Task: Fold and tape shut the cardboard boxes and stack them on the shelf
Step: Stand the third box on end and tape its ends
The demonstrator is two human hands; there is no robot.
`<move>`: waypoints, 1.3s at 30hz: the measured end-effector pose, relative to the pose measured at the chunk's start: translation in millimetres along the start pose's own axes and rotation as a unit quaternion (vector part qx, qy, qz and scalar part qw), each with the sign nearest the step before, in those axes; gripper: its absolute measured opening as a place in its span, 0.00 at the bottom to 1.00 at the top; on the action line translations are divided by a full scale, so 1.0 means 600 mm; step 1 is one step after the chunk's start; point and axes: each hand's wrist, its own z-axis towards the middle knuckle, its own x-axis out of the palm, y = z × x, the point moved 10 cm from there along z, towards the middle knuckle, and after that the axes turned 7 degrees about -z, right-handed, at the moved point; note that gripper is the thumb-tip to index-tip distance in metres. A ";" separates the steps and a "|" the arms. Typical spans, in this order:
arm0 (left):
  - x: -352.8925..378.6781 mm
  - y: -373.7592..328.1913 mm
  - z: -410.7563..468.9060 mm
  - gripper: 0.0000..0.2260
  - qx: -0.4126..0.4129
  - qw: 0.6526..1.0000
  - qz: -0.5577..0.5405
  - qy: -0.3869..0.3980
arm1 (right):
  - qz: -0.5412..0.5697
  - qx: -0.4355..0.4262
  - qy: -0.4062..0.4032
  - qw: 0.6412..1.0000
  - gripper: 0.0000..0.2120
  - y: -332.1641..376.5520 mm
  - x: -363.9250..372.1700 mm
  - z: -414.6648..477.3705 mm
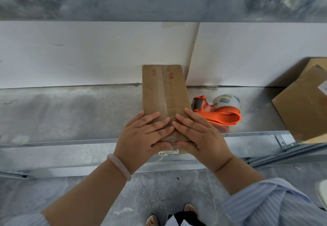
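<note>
A narrow brown cardboard box lies on the grey shelf, its long side running away from me, with clear tape along its middle seam. My left hand and my right hand press flat on the near end of the box top, fingers straight and fingertips almost meeting over the seam. Both thumbs hang over the box's near edge. An orange tape dispenser with a clear tape roll lies on the shelf just right of the box.
Another brown cardboard box sits at the right end of the shelf, partly out of frame. A white back panel stands behind the shelf. The shelf's metal front rail runs across, with grey floor below.
</note>
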 end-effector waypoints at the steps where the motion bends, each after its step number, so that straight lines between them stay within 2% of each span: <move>1: 0.002 0.004 -0.004 0.21 0.001 1.000 -0.010 0.010 | 0.011 -0.004 0.010 1.000 0.24 -0.002 0.002 -0.003; 4: 0.006 0.009 -0.015 0.22 0.017 0.999 -0.030 0.042 | 0.023 -0.032 0.042 0.998 0.24 -0.002 0.007 -0.013; 9: 0.001 0.013 -0.003 0.21 0.027 0.998 -0.040 0.032 | 0.018 -0.039 0.063 0.997 0.24 -0.010 0.008 -0.003; 13: 0.001 0.039 -0.024 0.27 -0.043 0.992 -0.118 0.021 | 0.075 -0.015 0.082 0.994 0.26 -0.022 0.010 -0.020; 18: 0.008 0.039 -0.032 0.26 -0.091 0.985 -0.143 0.018 | 0.111 0.032 0.067 0.991 0.24 -0.027 0.016 -0.027; 21: 0.009 0.036 -0.045 0.28 -0.140 0.975 -0.173 0.004 | 0.150 0.102 0.061 0.981 0.26 -0.030 0.021 -0.039; 23: 0.021 0.038 -0.065 0.31 -0.235 0.931 -0.278 -0.008 | 0.217 0.231 0.080 0.945 0.31 -0.039 0.039 -0.064; 25: 0.037 0.030 -0.082 0.35 -0.327 0.853 -0.404 -0.034 | 0.341 0.340 0.083 0.873 0.35 -0.032 0.062 -0.090; 27: 0.054 0.027 -0.095 0.33 -0.378 0.788 -0.481 -0.066 | 0.428 0.385 0.063 0.815 0.34 -0.012 0.075 -0.100; 28: 0.061 0.027 -0.101 0.30 -0.395 0.772 -0.492 -0.074 | 0.442 0.400 0.050 0.801 0.30 -0.005 0.075 -0.101; 30: 0.062 0.027 -0.110 0.30 -0.411 0.765 -0.489 -0.082 | 0.439 0.428 0.033 0.789 0.24 0.000 0.069 -0.106; 33: 0.048 0.009 -0.123 0.33 -0.409 0.803 -0.428 -0.066 | 0.415 0.472 0.005 0.778 0.15 -0.020 0.041 -0.112; 36: 0.018 0.000 -0.128 0.26 -0.389 0.824 -0.400 -0.099 | 0.399 0.502 -0.043 0.766 0.13 -0.055 0.006 -0.117; 38: -0.011 0.021 -0.126 0.20 -0.395 0.814 -0.398 -0.151 | 0.390 0.506 -0.057 0.767 0.14 -0.068 -0.012 -0.117; 39: -0.025 0.045 -0.128 0.21 -0.418 0.793 -0.403 -0.182 | 0.388 0.508 -0.057 0.767 0.15 -0.072 -0.014 -0.119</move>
